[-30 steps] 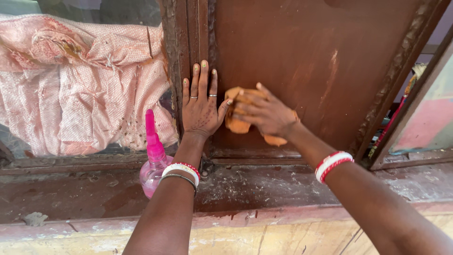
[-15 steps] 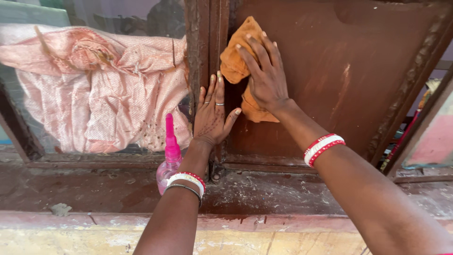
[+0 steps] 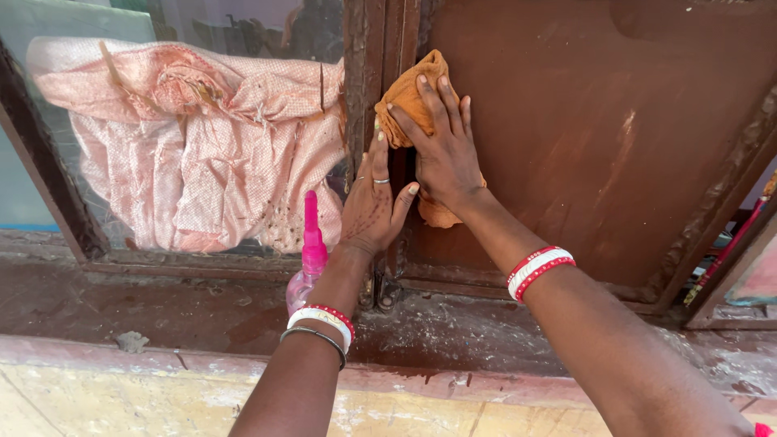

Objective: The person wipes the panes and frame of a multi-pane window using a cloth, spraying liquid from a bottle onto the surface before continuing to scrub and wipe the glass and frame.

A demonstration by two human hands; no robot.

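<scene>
Right hand (image 3: pixel 441 150), grip flat on orange cloth (image 3: pixel 409 101) lengthwise up brown panel (image 3: pixel 583 137); left hand (image 3: pixel 372 202) open, flat.

Soft, even daylight filled the scene, bright enough to show colour and grain without harsh contrast. It seemed to fall from above and behind the camera. A pale sheen lay on the brown panel (image 3: pixel 615 146) in a streak to the right of the right hand (image 3: pixel 441 150). The glass pane (image 3: pixel 121 24) at upper left carried dim reflections. Shadows were faint: a thin dark edge lay under the left hand (image 3: pixel 374 202) and beneath the forearms on the sill (image 3: pixel 162 299). The centre was sharp; the near forearms at the bottom edge looked slightly soft. Straight frame lines bowed a little toward the corners.
</scene>
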